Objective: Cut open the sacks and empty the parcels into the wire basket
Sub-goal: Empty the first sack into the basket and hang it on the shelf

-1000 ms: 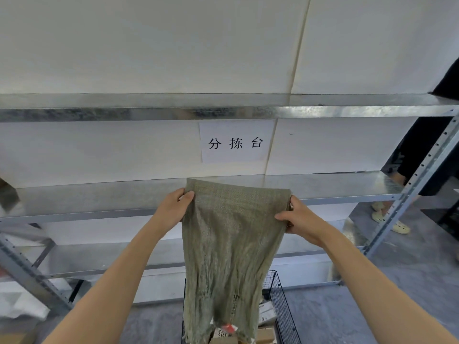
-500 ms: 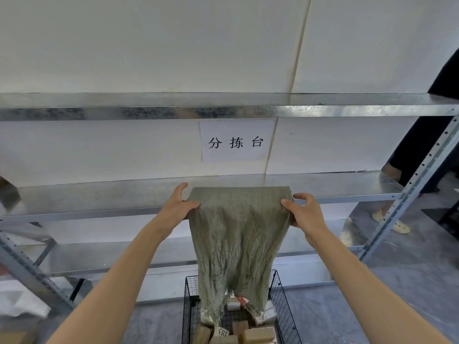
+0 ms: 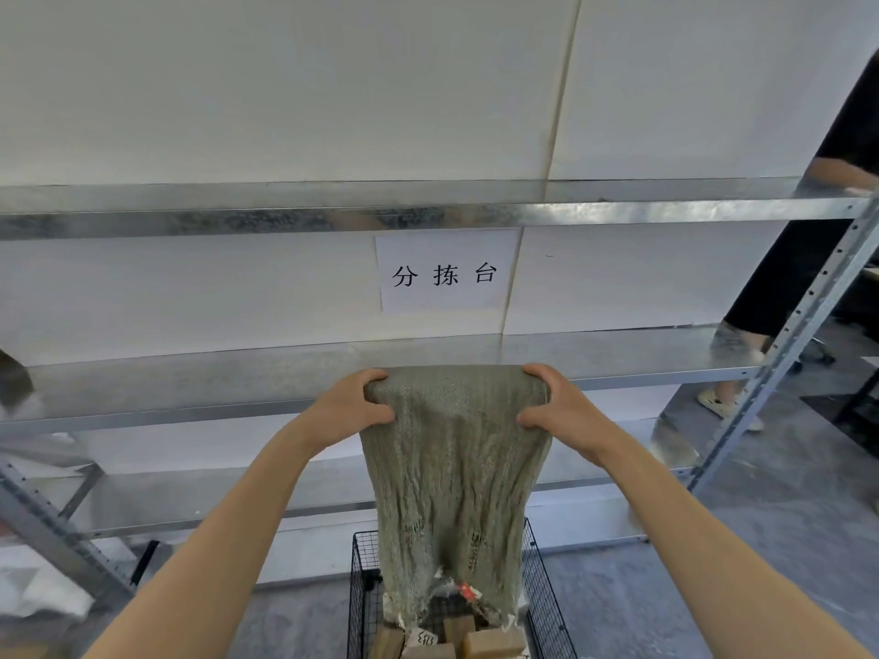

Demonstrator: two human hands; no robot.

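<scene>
My left hand [image 3: 349, 411] and right hand [image 3: 563, 411] clamp the sack [image 3: 456, 468] at its top. More parcels [image 3: 490, 642] have dropped into the basket [image 3: 547, 587], so it's probably empty.

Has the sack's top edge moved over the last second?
Yes, downward: the top edge of the sack sits slightly further below the paper sign.

One left hand [image 3: 349, 407], one right hand [image 3: 563, 413], one sack [image 3: 456, 468], one wire basket [image 3: 364, 592], at least four brown parcels [image 3: 492, 642], three shelves [image 3: 190, 373], one paper sign [image 3: 447, 273].
</scene>
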